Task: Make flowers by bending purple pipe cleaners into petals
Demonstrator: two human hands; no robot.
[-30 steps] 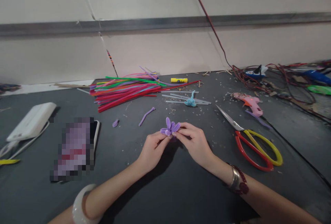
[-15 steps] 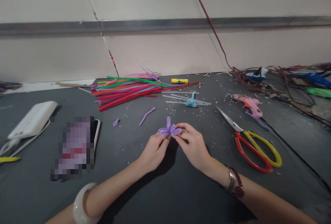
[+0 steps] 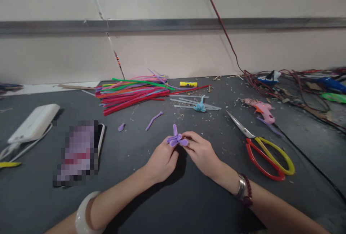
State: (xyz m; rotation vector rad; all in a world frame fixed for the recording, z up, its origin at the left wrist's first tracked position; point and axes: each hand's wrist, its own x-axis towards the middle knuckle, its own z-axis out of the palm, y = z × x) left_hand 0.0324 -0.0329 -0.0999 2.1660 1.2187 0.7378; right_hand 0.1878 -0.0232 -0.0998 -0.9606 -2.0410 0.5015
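Observation:
A small purple pipe-cleaner flower (image 3: 176, 138) with looped petals sits between my two hands, just above the dark table (image 3: 167, 205). My left hand (image 3: 161, 162) pinches it from below and the left. Fingertips of my right hand (image 3: 201, 151) grip it from the right side. One petal stands upright, the others spread sideways. A cut purple pipe-cleaner piece (image 3: 153, 120) and a tiny purple scrap (image 3: 121, 127) lie on the table beyond my left hand.
A pile of coloured pipe cleaners (image 3: 132, 93) lies at the back, with a yellow glue stick (image 3: 188, 84), clear glue sticks and a small blue shape (image 3: 200, 106). Red-and-yellow scissors (image 3: 263, 148) and a pink glue gun (image 3: 261, 109) lie right. A phone (image 3: 79, 151) and white power bank (image 3: 34, 122) lie left. Cables tangle far right.
The flower has been turned and lowered slightly between my fingers; its petals now spread flatter. My left hand has closed in under it. Both hands have stayed in nearly the same place.

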